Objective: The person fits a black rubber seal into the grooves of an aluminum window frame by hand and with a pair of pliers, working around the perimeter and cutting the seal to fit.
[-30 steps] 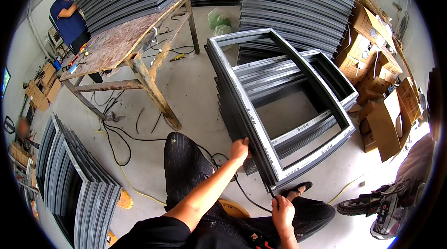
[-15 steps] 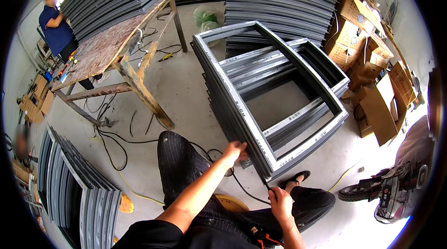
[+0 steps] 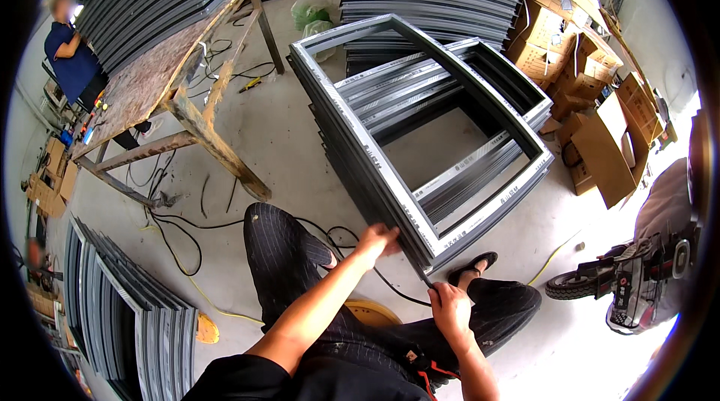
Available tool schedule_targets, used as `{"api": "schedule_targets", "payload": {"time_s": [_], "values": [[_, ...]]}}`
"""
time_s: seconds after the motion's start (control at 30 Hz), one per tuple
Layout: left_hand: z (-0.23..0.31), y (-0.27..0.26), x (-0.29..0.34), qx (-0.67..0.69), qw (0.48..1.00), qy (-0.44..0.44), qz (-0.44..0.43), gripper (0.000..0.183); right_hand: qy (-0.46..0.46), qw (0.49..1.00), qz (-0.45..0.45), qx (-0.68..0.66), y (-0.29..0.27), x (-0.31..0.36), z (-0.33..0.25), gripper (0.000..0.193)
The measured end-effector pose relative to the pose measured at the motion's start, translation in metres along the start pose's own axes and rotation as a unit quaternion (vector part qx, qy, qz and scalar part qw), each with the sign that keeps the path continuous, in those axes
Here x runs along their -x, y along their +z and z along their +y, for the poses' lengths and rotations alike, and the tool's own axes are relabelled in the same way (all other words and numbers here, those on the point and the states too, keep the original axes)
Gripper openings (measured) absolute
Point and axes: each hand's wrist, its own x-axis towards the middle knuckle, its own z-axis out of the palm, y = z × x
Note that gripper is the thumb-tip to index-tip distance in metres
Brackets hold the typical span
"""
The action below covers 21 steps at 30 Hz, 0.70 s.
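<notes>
Head view: stacked grey frames.
Left hand loosely spread at their edge; right hand clenched round dark strip.

Pale floor; worn wooden table left; whitish wall right; glare lower right.

dark rod mostly hid by R grip | co-wkr head blurred

bright | glare whitens floor, lower right | edges bent, corners black | co-worker's head blurred
</notes>
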Motion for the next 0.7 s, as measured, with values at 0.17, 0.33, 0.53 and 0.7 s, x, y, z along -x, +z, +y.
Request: {"api": "schedule_targets", "payload": {"time_s": [0.17,0.33,0.53,0.7], "values": [[-0.011,0.002,0.0,-0.013,0.999,-0.035,-0.003,0.023,0.008,1.0,-0.002,0.006,0.005,-0.001,-0.001,0.011],[-0.008,0.019,0.025,0.05,0.996,-0.058,-0.04,0.022,0.011,1.0,-0.008,0.008,0.003,0.001,0.004,0.011],[-0.018,0.024,0.029,0.026,0.998,-0.043,-0.033,0.019,0.018,1.0,-0.018,0.001,0.004,0.001,0.004,0.012],[-0.044,0.035,0.031,-0.07,0.997,0.02,0.016,0.021,0.016,0.999,-0.02,0.022,-0.004,-0.007,0.008,0.012]]}}
